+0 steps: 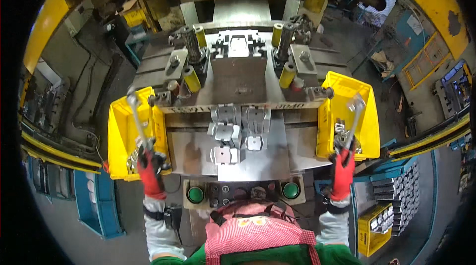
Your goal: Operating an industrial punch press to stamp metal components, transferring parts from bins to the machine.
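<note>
My left hand (152, 176), in a red and black glove, is closed round the lower end of a long wrench-like metal tool (136, 114), over the left yellow bin (116, 131). My right hand (343, 176), gloved the same way, grips a similar wrench-like tool (354, 121) over the right yellow bin (369, 126). Both tools point away from me; blur hides their exact kind. Loose metal pieces lie in both bins, partly behind my hands. Between the bins, several shaped silver metal parts (226, 132) rest on the press table (267, 161).
Beyond the parts stands a die (240, 79) with dark guide posts and yellow cylinders. Near me, a control panel (240, 193) carries a green button (196, 194) on the left and another green button (290, 190) on the right. Stacked metal parts (404, 190) lie at the lower right.
</note>
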`<state>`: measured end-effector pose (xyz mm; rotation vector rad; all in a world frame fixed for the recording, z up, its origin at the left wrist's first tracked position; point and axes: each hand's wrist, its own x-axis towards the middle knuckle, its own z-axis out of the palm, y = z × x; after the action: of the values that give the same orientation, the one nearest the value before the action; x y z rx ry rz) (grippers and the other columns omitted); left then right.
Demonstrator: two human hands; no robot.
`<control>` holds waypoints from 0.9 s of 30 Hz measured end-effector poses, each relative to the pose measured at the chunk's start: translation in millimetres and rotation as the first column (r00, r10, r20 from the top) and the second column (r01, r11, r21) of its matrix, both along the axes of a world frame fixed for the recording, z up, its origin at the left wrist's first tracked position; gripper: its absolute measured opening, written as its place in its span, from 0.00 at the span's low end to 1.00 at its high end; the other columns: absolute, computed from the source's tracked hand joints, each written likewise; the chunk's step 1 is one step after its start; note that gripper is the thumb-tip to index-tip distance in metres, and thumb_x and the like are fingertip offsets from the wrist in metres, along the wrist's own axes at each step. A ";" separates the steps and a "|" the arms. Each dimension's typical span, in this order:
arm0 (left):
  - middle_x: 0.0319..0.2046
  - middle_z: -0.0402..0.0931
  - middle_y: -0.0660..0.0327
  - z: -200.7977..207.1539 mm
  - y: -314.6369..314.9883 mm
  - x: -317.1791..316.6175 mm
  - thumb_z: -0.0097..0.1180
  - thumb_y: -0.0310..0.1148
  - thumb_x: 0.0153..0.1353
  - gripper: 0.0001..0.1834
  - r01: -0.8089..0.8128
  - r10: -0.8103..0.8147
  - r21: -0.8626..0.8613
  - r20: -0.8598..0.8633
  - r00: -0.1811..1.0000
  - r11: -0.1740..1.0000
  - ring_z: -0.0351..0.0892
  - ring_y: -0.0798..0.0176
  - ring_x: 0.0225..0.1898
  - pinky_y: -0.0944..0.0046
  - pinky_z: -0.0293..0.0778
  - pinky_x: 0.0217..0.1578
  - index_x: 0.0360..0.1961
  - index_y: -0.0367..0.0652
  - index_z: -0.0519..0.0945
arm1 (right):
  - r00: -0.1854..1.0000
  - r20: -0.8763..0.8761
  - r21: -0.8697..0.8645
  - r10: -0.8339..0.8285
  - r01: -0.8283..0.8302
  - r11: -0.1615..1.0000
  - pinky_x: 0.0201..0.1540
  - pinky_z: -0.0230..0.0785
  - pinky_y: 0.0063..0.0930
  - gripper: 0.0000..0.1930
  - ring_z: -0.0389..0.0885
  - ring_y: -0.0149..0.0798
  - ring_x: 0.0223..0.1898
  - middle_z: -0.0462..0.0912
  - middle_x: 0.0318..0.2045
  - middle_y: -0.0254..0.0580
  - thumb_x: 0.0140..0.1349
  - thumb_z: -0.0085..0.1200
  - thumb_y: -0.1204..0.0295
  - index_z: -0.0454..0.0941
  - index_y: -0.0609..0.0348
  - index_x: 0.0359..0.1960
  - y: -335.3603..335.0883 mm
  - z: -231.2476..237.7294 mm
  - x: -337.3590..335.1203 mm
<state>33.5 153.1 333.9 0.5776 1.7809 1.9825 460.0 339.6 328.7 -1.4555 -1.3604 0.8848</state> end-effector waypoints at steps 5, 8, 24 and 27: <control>0.12 0.67 0.60 -33.1 -95.8 8.8 0.42 0.45 0.57 0.18 -0.229 0.349 -0.472 0.182 0.920 0.851 0.64 0.67 0.07 0.67 0.65 0.08 0.37 0.41 0.70 | 0.959 0.274 -0.112 -0.073 0.107 0.988 0.44 0.61 0.24 0.26 0.69 0.32 0.41 0.70 0.44 0.51 0.51 0.49 0.76 0.57 0.64 0.53 -47.1 -59.5 56.5; 0.11 0.66 0.59 -35.7 -102.1 16.7 0.41 0.48 0.56 0.20 -0.161 0.381 -0.624 0.236 0.894 0.765 0.62 0.67 0.05 0.66 0.63 0.06 0.34 0.40 0.71 | 0.950 0.185 -0.300 0.250 -0.187 0.935 0.41 0.62 0.24 0.27 0.69 0.29 0.42 0.73 0.40 0.43 0.49 0.50 0.76 0.59 0.62 0.53 -58.4 -35.9 9.8; 0.20 0.68 0.64 -73.6 -114.9 29.9 0.46 0.29 0.55 0.15 -0.136 0.117 0.088 0.188 0.975 0.987 0.69 0.70 0.21 0.72 0.67 0.22 0.44 0.39 0.66 | 0.711 -0.114 -0.219 0.694 -0.699 0.681 0.36 0.61 0.17 0.29 0.64 0.23 0.30 0.68 0.27 0.28 0.50 0.52 0.72 0.58 0.55 0.55 -28.3 -23.6 -55.9; 0.19 0.65 0.67 -61.5 -96.0 33.0 0.47 0.26 0.53 0.14 -0.144 0.115 0.126 0.218 0.969 0.981 0.65 0.73 0.18 0.74 0.63 0.19 0.43 0.39 0.67 | 0.717 -0.189 -0.098 0.671 -0.693 0.714 0.30 0.59 0.18 0.27 0.61 0.22 0.27 0.66 0.25 0.29 0.51 0.50 0.73 0.58 0.56 0.54 18.5 30.7 -97.4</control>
<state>66.5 57.1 272.4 0.2862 1.5964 2.1816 362.6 358.0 359.4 -0.9479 -1.7862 1.5766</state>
